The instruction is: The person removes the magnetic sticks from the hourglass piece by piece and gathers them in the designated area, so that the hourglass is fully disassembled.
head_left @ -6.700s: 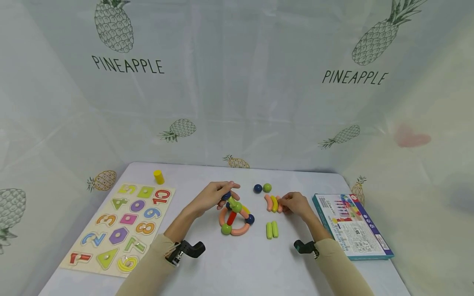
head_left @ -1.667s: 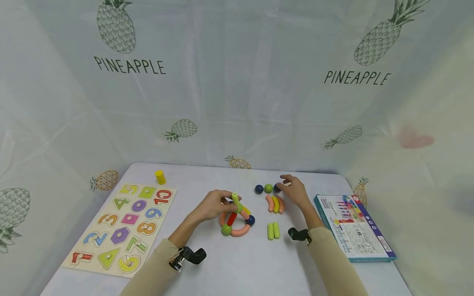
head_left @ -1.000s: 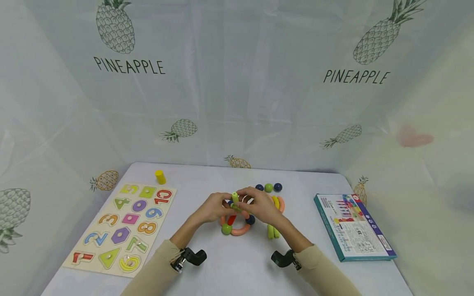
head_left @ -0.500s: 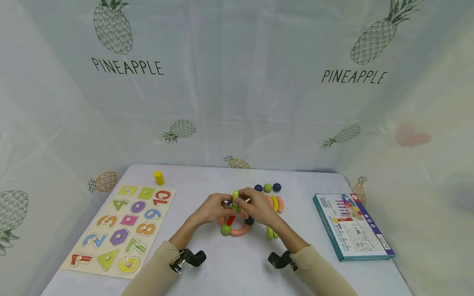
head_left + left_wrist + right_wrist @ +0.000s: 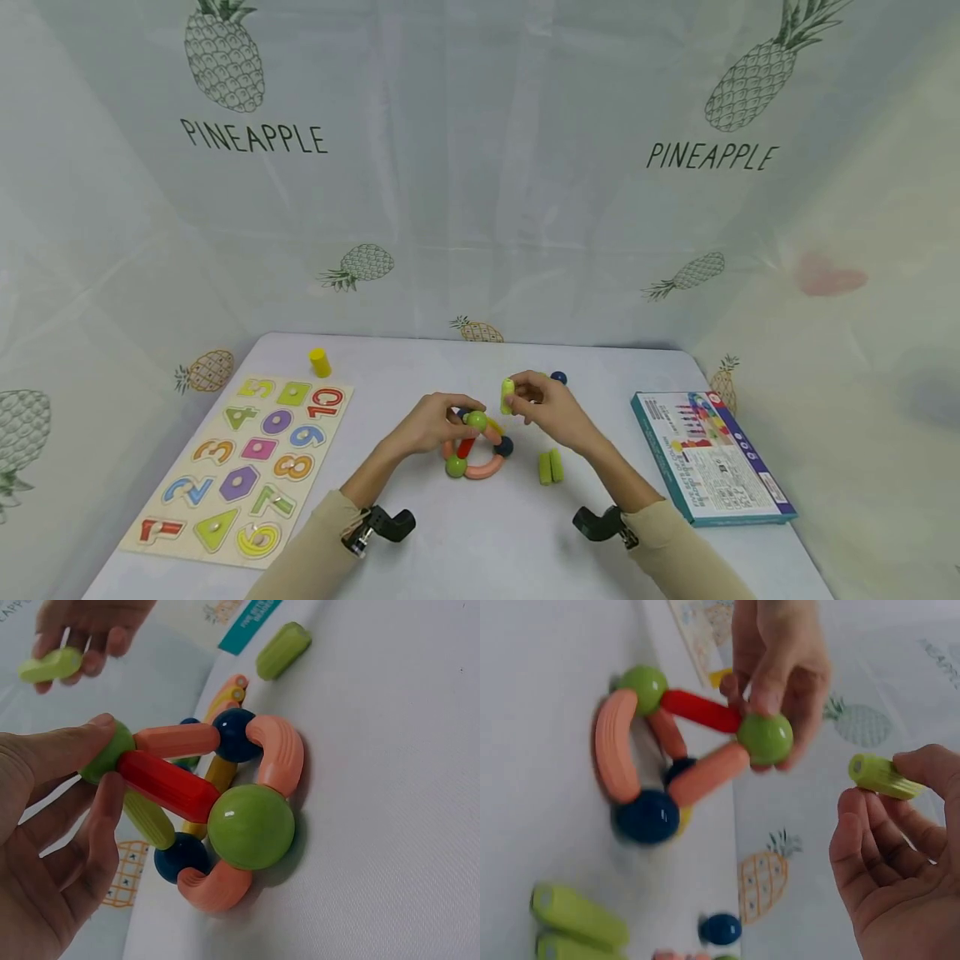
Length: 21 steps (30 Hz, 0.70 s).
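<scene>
At the table's middle stands a magnetic ball-and-stick pyramid (image 5: 486,469), with curved peach sticks and dark blue and green balls round its base. A red stick (image 5: 169,784) and other straight sticks slope up to a green ball (image 5: 766,739) at its top. My left hand (image 5: 435,425) pinches that top ball between thumb and fingers. To the right and apart from the pyramid, my right hand (image 5: 553,410) holds a short light-green stick (image 5: 883,776) in the air between thumb and fingers. The stick's bare end faces the pyramid.
Two light-green sticks (image 5: 551,467) lie right of the pyramid. A dark blue ball (image 5: 558,377) shows behind my right hand, which hides other loose pieces. A number puzzle board (image 5: 240,467) and yellow cylinder (image 5: 320,362) are left; a flat box (image 5: 712,458) is right.
A dark blue ball went from the pyramid's top to the row of balls behind. My right hand then gripped the light-green stick on the top ball, pulled it off and moved right.
</scene>
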Motion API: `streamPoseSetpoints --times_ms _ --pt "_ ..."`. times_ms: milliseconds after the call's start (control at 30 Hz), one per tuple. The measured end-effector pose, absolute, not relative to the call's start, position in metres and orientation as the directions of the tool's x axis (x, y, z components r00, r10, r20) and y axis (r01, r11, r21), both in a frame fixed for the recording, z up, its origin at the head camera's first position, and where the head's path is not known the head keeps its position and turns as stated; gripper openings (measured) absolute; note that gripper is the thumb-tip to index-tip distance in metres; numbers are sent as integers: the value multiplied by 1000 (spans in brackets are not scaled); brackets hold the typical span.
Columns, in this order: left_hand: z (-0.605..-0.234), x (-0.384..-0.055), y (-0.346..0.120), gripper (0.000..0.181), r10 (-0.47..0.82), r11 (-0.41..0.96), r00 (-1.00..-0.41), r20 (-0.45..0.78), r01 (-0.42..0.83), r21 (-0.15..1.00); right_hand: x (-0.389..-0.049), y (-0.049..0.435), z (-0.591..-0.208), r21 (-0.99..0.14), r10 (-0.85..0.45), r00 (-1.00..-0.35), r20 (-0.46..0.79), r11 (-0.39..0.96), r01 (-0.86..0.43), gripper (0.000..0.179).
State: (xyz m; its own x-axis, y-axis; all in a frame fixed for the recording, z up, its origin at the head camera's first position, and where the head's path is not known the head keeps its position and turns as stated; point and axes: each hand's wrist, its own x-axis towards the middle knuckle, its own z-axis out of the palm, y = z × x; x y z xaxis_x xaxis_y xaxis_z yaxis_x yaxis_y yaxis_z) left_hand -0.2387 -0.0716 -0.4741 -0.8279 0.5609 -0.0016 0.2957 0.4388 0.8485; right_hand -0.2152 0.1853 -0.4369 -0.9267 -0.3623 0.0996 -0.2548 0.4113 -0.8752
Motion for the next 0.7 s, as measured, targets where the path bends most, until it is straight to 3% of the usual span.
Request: streamPoseSetpoints --times_ms 400,700 --pt "-471 -236 -73 35 550 465 -835 -8 298 833 -196 273 -469 -814 -305 -943 -130 576 -75 39" --pt "-471 -235 -72 35 541 472 -841 -21 282 835 -188 288 -508 -763 -265 -927 -266 646 34 32"
